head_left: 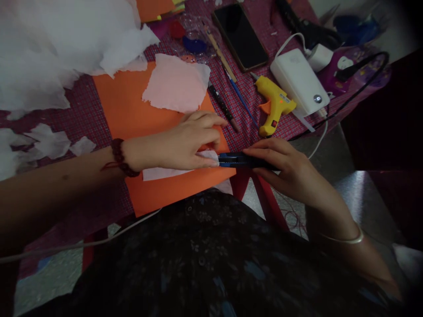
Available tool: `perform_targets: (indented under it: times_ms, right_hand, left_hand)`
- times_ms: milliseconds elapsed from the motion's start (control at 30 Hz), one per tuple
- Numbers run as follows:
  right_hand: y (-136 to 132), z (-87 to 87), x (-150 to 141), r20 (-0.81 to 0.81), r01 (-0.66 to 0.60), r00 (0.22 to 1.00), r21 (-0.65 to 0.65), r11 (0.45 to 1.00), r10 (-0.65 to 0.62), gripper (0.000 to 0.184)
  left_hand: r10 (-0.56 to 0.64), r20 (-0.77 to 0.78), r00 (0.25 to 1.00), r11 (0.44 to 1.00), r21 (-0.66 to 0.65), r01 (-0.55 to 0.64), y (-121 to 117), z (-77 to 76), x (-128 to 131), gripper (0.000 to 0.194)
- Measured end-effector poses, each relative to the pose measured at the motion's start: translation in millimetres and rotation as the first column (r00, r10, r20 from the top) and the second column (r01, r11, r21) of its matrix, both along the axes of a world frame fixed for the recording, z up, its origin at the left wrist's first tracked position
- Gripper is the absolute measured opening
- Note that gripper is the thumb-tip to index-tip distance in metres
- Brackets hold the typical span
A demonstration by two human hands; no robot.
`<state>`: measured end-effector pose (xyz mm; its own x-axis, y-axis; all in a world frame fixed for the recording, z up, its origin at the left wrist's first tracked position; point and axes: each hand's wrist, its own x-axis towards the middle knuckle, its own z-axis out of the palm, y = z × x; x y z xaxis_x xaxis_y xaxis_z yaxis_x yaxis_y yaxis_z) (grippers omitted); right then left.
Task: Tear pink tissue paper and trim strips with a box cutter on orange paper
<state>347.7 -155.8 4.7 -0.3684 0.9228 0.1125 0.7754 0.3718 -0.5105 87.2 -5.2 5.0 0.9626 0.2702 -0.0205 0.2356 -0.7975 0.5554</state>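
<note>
My left hand reaches across an orange sheet, its thumb pressed on a piece of white paper with the fingers curled above. The paper's end meets the tip of a dark blue stapler. My right hand grips that stapler's back end, fingers along the upper side and thumb below. How much paper sits in the stapler's mouth is hard to make out. A torn-edged pale paper piece lies on the orange sheet beyond my left hand.
Beyond my right hand lie a yellow glue gun, a white power bank with cables and a phone. A dark pen and a blue brush rest nearby. White paper heaps at the left on the checked cloth.
</note>
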Motion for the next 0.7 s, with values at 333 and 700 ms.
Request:
perform_targets:
  times_ms: [333, 700]
  right_hand:
    - [-2, 1.6, -1, -0.009, 0.002, 1.0, -0.007, 1.0, -0.002, 0.041]
    - [0, -0.5, 2, -0.038, -0.014, 0.999, -0.027, 1.0, 0.013, 0.043]
  left_hand:
    - [0.059, -0.002, 0.998, 0.993, 0.102, -0.058, 5, -4.9, -2, 0.035]
    - [0.027, -0.054, 0.998, 0.961, 0.277, -0.011, 6, -22.7, -9, 0.055]
